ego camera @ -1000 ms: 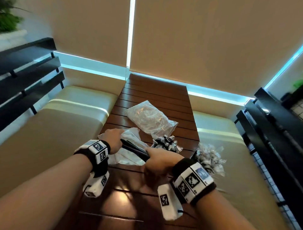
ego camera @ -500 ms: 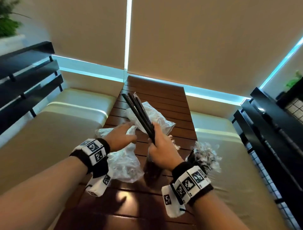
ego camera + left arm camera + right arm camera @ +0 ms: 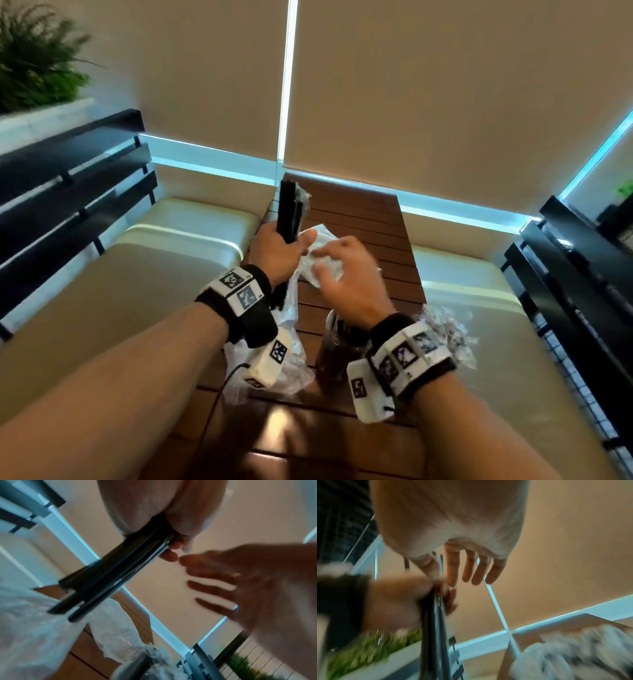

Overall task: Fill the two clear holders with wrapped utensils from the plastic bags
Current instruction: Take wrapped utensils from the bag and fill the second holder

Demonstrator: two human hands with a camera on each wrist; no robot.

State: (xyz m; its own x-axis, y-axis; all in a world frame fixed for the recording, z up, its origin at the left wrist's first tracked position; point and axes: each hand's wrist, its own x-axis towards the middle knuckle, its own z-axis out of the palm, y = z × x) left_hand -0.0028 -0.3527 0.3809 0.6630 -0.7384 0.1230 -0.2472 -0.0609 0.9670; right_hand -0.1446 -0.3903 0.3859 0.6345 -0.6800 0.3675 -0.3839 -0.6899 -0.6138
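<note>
My left hand [image 3: 286,248] grips a bundle of black wrapped utensils [image 3: 290,212] and holds it upright above the table's left side; the same bundle [image 3: 109,573] runs slantwise through the left wrist view. My right hand [image 3: 329,265] hovers just right of it with fingers spread and holds nothing. Its fingers [image 3: 471,568] hang straight in the right wrist view. A clear holder [image 3: 334,346] with dark utensils inside stands under my right wrist. A second holder [image 3: 445,329], full of crinkly wrapped utensils, stands at the table's right edge, partly hidden by my right wrist.
One plastic bag [image 3: 287,363] lies under my left wrist, and another [image 3: 325,236] lies farther back beneath my hands. The narrow slatted wooden table [image 3: 359,212] runs between two cushioned benches [image 3: 144,274]. Black railings [image 3: 68,178] flank both sides.
The bundle of utensils passed from my right hand to my left hand and now stands upright. My right hand let go and spread its fingers. The head view tilted upward.
</note>
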